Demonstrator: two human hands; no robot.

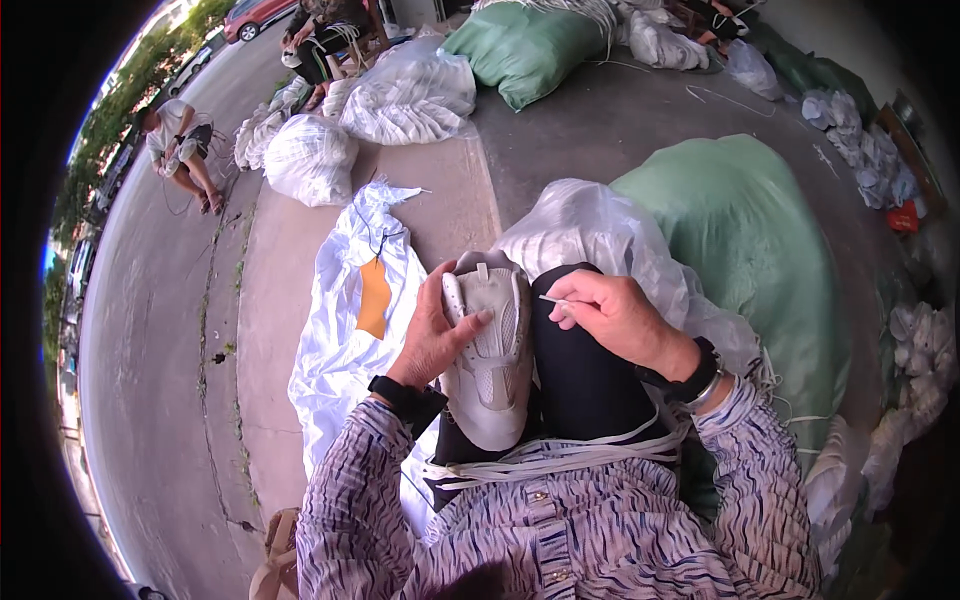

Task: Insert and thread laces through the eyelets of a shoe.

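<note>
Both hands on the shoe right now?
No: the left hand holds the shoe, while the right hand, apart from it, pinches a thin white strip.

From here I have the left hand (428,338) around a pale grey mesh-panelled shoe (487,400), toe toward the lap; my right hand (620,318) pinches a thin white strand (552,299) above black trousers (590,375). Long white cords (560,458) cross the lap. Leftward I see crumpled white sheeting (335,390) and a flat orange piece (374,298).
</note>
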